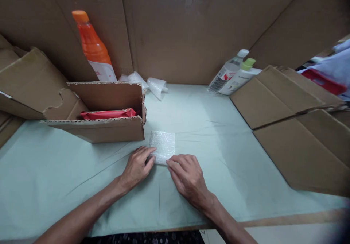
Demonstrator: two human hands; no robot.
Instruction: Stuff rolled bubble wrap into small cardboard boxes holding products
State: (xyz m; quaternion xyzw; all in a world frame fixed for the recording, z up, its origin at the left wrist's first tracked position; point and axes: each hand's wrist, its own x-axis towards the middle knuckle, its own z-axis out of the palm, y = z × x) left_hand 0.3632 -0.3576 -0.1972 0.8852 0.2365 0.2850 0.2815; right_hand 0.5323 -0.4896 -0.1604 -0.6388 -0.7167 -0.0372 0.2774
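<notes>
A small square of clear bubble wrap lies flat on the cloth in front of me. My left hand is at its left edge, fingertips touching the wrap and thumb spread from the index finger. At the lower right corner, my right hand has its thumb and index finger pinched on the near edge. Just beyond my left hand stands an open cardboard box with a red packet inside. The lower part of the packet is hidden by the box wall.
Behind the box stands an orange bottle, near crumpled bubble wrap pieces. A clear bottle and a white bottle with a green cap lean at the back right. Cardboard boxes fill the right side; cardboard stands left.
</notes>
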